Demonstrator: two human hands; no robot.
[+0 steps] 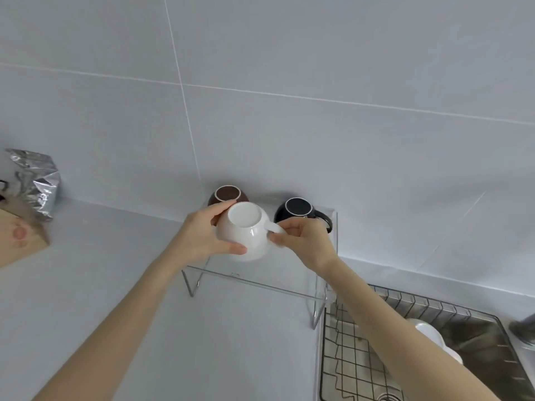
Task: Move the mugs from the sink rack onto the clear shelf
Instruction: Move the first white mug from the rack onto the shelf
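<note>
I hold a white mug [246, 230] upside down just above the clear shelf [260, 280]. My left hand [202, 235] wraps its body from the left. My right hand [304, 241] pinches its handle on the right. A brown mug [228, 194] stands upside down at the shelf's back left, partly hidden behind the white one. A black mug [299, 211] stands upside down at the back right, its handle pointing right. In the wire sink rack [362, 357] at the lower right, something white [431, 334] shows behind my right forearm; I cannot tell what it is.
A crumpled silver foil bag [37, 183] and a brown paper bag [20, 235] sit on the counter at the far left. The tiled wall rises right behind the shelf. A faucet part [524, 328] shows at the right edge.
</note>
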